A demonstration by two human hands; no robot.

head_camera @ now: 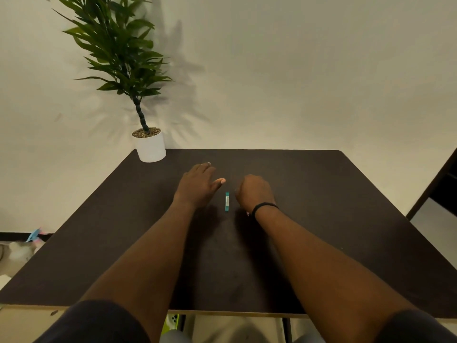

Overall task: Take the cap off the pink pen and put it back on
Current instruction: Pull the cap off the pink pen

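Observation:
My right hand (254,193) is curled into a fist over the middle of the dark table (321,219). A small pink tip of the pink pen (248,213) sticks out under the heel of that hand, near the black wristband; the rest of the pen and its cap are hidden inside the fist. My left hand (197,185) is palm down a little to the left, fingers spread and thumb pointing toward the right hand, holding nothing.
A short teal pen (227,201) lies on the table between my two hands, pointing away from me. A white pot with a green plant (150,147) stands at the far left corner against the wall. Dark furniture borders the right edge.

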